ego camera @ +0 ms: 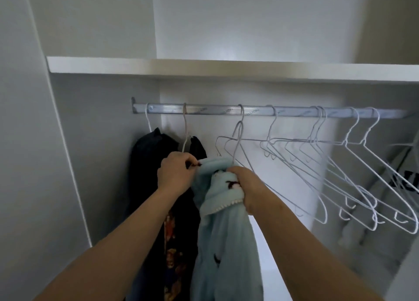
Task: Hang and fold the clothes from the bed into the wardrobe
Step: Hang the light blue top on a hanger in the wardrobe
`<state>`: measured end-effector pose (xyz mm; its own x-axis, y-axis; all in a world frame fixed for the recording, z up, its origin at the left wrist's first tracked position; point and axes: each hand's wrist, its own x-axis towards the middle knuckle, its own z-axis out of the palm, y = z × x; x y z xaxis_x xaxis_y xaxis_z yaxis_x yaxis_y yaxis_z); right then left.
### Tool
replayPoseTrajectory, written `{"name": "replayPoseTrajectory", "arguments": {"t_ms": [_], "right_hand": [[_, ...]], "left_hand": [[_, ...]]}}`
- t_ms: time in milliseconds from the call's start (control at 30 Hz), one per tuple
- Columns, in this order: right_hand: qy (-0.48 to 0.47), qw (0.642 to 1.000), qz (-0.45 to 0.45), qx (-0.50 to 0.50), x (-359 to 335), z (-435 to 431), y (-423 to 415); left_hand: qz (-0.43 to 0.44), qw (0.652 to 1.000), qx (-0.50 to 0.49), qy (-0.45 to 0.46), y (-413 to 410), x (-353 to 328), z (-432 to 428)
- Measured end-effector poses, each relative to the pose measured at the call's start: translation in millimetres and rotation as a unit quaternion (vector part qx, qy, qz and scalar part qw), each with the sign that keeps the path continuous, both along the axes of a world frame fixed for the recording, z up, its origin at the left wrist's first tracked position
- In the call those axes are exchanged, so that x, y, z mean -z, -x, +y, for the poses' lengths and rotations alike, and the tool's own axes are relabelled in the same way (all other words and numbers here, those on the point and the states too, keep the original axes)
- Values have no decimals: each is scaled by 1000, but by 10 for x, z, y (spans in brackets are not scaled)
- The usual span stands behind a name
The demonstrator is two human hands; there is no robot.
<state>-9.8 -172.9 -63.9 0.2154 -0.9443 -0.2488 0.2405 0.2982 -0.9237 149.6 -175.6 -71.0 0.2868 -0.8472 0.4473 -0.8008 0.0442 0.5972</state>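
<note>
Head view: left hand [176, 172] pinches and right hand [244, 187] clutches the collar of a pale blue fleece garment [226, 237] on a wire hanger [236, 142] below the wardrobe rail [254, 113]; it looks soft, light and probably slip-prone, best held there.

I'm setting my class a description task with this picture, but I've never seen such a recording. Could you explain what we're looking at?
One camera, worn on a person's head, looks forward into a wardrobe. No machine here: each grip is a bare hand. The left grip and the right grip both clutch a light blue garment, bunched around a white wire hanger whose hook sticks up just below the rail. On the rail hang dark clothes at the left and empty hangers to the right. A white shelf runs above.
</note>
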Motion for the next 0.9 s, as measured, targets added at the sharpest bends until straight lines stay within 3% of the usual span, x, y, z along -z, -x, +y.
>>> {"name": "replayPoseTrajectory", "arguments": {"t_ms": [233, 433, 633, 900], "right_hand": [[21, 999, -49, -4, -465, -655, -349], [101, 991, 77, 48, -594, -1104, -518], [51, 995, 69, 55, -265, -1358, -582], [82, 975, 169, 121, -131, -1397, -586]], "left_hand": [[16, 996, 64, -66, -376, -11, -481], [78, 991, 68, -79, -422, 103, -604], [174, 982, 70, -34, -355, 176, -653], [214, 973, 80, -28, -338, 210, -648]]}}
